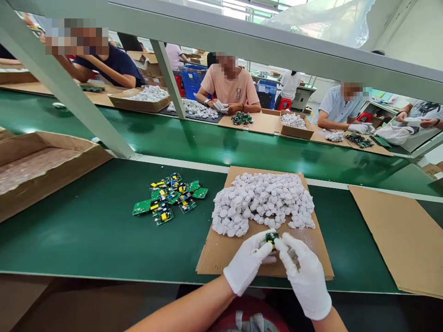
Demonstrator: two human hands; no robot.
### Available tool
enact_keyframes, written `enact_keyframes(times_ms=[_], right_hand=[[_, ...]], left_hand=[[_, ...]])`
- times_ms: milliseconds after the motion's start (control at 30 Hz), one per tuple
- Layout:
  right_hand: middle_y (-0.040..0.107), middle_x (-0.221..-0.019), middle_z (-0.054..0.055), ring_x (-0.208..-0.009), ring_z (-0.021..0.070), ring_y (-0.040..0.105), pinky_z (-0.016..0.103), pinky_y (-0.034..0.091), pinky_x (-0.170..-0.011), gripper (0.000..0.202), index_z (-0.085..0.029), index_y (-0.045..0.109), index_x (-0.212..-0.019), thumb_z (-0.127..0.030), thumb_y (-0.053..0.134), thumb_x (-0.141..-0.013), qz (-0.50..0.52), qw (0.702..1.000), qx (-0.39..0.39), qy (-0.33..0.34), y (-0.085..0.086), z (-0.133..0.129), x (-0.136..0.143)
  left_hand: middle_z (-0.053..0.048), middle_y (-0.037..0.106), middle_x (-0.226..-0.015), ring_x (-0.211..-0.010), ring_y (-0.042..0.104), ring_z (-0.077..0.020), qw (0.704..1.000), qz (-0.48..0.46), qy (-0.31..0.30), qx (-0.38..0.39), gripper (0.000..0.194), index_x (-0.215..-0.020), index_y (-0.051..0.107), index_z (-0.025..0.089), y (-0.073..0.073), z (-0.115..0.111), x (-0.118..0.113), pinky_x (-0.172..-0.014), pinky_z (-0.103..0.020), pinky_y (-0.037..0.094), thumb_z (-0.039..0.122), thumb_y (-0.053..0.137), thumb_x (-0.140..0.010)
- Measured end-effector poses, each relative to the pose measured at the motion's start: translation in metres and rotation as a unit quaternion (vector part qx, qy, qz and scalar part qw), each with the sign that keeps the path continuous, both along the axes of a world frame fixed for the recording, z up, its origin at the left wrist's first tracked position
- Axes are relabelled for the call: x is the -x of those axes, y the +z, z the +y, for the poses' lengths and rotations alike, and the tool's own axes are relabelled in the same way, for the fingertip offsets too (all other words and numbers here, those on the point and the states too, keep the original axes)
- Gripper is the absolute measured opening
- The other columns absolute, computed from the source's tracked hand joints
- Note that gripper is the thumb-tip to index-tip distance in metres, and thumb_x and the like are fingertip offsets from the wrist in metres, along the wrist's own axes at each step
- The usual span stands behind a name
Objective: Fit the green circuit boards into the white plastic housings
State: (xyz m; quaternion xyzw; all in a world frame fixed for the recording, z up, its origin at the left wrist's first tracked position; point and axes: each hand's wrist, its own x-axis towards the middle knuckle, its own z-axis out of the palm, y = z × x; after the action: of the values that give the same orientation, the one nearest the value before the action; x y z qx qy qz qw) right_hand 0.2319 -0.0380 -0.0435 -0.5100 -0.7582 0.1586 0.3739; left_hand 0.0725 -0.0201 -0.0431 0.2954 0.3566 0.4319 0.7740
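Observation:
My left hand [249,259], in a white glove, grips a small green circuit board [272,237] with yellow and dark components, held over the front of a cardboard sheet [218,251]. Also gloved, my right hand [304,272] has its thumb and forefinger at the board's right edge; its other fingers are curled, and a greyish patch shows between them that I cannot make out. Just beyond both hands lies a large heap of small white round-faced pieces [263,200]. To the left, several circuit boards [162,216] are piled loosely on the green work surface [104,235].
An open cardboard box [51,184] stands at the left, and a flat cardboard sheet [398,240] lies at the right. A slanted metal post [86,101] and an overhead beam [221,27] frame the bench. Across the green belt [194,133], several co-workers sit with boards and white pieces.

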Motion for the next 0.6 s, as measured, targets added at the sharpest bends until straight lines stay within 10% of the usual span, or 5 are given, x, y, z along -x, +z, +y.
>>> enact_keyframes(times_ms=[300, 600], right_hand=[[0.064, -0.101, 0.009, -0.08, 0.0192, 0.062, 0.033, 0.054, -0.068, 0.024, -0.028, 0.069, -0.098, -0.017, 0.057, -0.08, -0.103, 0.976, -0.175, -0.076, -0.014, 0.005, 0.008], [0.055, -0.126, 0.01, -0.113, 0.0224, 0.053, 0.04, 0.049, -0.091, 0.041, -0.025, 0.052, -0.124, -0.018, 0.052, -0.084, 0.009, 0.998, -0.032, 0.053, -0.015, 0.006, 0.008]], left_hand=[[-0.005, 0.064, -0.085, -0.079, 0.058, -0.0176, 1.0, -0.02, -0.002, -0.017, 0.038, -0.091, 0.063, 0.016, 0.004, -0.002, -0.011, -0.076, -0.031, 0.047, 0.039, 0.075, -0.063], [0.0, 0.055, -0.068, -0.061, 0.05, -0.0104, 0.999, -0.019, -0.027, 0.025, 0.034, -0.079, 0.06, 0.013, 0.003, 0.0, -0.01, -0.064, -0.026, 0.044, 0.038, 0.075, -0.062]])
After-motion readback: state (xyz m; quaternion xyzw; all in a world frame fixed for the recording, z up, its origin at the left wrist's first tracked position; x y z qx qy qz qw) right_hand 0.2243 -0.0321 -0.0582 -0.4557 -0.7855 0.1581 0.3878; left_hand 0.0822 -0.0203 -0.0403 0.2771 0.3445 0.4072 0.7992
